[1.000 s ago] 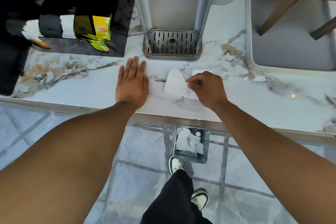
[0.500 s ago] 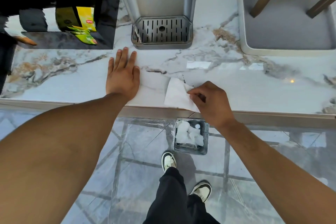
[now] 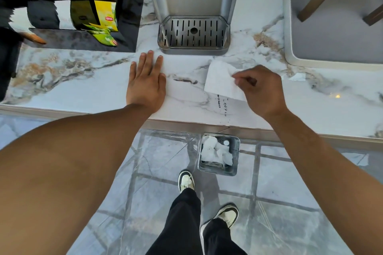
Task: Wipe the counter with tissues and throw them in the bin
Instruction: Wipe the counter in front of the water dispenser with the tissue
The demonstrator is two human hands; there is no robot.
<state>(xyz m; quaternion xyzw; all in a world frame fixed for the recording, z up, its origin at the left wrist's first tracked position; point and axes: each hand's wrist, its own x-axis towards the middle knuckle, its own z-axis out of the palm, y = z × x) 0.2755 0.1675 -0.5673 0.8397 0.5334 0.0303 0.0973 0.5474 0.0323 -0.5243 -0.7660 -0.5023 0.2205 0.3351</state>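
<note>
A white tissue (image 3: 219, 80) lies flat on the marble counter (image 3: 83, 89), pinched at its right edge by my right hand (image 3: 261, 89). Small dark specks (image 3: 223, 102) mark the counter just in front of the tissue, near the front edge. My left hand (image 3: 147, 83) rests flat on the counter with fingers spread, to the left of the tissue and holding nothing. On the floor below the counter edge stands a small square metal bin (image 3: 235, 157) with several crumpled white tissues (image 3: 213, 151) inside.
A grey dispenser with a slotted drip tray (image 3: 193, 34) stands behind my hands. A black organiser with yellow tea packets (image 3: 105, 23) sits at the back left. A grey tray edge (image 3: 290, 60) is at the right. My feet (image 3: 186, 181) stand beside the bin.
My right hand has slid the tissue away from the front edge toward the back of the counter, leaving dark specks showing in front of it. My left hand stays flat.
</note>
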